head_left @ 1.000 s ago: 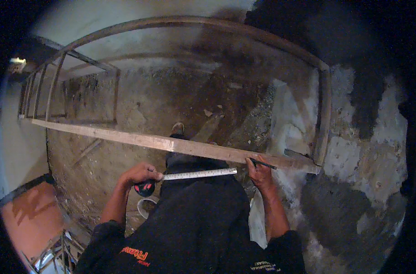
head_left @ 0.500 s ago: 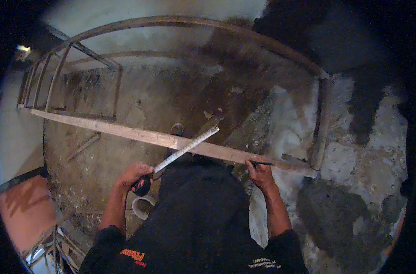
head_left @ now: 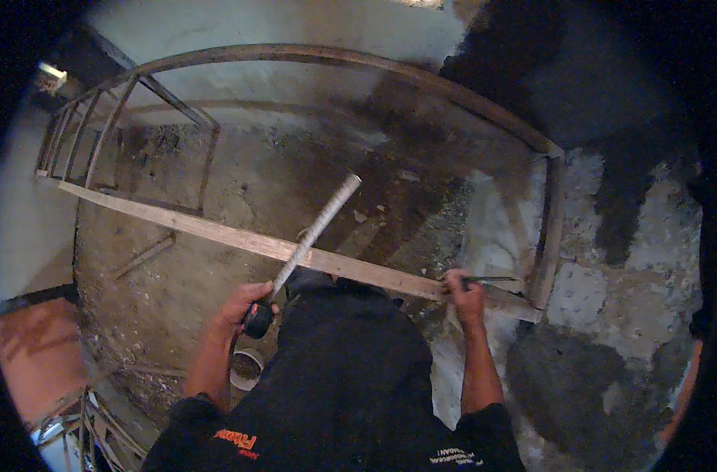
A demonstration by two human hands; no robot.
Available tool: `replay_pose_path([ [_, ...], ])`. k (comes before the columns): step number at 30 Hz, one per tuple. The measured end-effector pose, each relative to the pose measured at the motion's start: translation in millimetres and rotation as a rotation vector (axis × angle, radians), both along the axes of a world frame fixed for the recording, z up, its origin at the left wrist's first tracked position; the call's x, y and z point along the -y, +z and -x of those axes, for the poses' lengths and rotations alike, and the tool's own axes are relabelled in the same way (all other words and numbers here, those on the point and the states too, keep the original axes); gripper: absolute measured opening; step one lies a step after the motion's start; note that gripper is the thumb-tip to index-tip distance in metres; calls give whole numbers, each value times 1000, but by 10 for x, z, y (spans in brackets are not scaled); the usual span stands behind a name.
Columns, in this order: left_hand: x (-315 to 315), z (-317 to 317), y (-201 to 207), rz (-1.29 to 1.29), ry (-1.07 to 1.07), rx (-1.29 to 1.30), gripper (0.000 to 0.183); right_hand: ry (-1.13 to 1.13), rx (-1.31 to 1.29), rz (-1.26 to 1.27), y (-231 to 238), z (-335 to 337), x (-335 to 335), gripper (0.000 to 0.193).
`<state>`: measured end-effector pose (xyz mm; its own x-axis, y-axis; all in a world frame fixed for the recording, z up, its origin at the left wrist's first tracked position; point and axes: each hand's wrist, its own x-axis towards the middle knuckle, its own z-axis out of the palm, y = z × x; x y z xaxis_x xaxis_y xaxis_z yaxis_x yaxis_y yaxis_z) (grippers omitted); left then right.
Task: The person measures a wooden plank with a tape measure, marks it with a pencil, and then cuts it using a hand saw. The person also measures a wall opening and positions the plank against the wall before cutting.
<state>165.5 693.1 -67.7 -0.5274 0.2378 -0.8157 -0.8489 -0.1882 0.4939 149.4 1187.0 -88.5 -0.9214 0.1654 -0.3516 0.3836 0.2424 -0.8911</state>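
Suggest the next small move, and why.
Perhaps swing the blade round to lie along the beam. The left hand holds the tape case on the near side, and the blade slants across the beam in view, its tip past the far edge, so it isn't lined up for measuring. The right hand has a thin tool near the beam's right end.

We see a dark tape measure point(head_left: 257, 320), its pale blade point(head_left: 321, 223) extended and slanting across a long brown wooden beam point(head_left: 217, 230); toward the beam's right end, a slim dark pencil-like tool point(head_left: 490, 278) points right.
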Motion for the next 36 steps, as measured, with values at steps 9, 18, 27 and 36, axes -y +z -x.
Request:
replay_pose_path([
  [9, -327, 284, 357, -255, 68, -46, 53, -626, -352, 357, 400, 542, 16, 25],
  [18, -938, 491, 567, 71, -603, -375, 46, -322, -54, 329, 160, 421, 1091, 55],
  [27, -882, 554, 724, 211, -740, -375, 46, -700, 44, 587, 205, 312, 877, 38],
  [36, -625, 841, 726, 258, -654, -311, 45, -616, 154, 456, 266, 829, 1103, 32],
])
